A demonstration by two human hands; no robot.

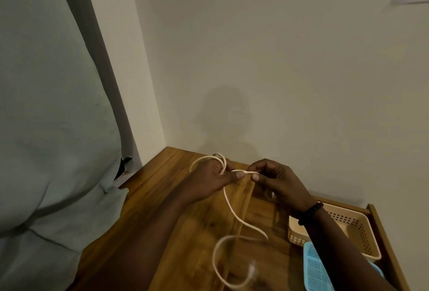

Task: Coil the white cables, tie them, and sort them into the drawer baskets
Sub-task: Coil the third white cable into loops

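Left hand (210,178) has a couple of loops of the white cable (234,211) round its fingers. Right hand (276,180) pinches the end just beside the left thumb. The slack runs down toward the person over the wooden top (162,232), plug blurry. Beige basket (355,225) is half hidden behind the right wrist.

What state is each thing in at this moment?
white cable: partly coiled round the left hand, tail hanging loose.
left hand: holds the loops, thumb on the cable.
right hand: pinches the cable end.
beige basket: in the open drawer; contents not visible.
blue basket: partly visible beside it.
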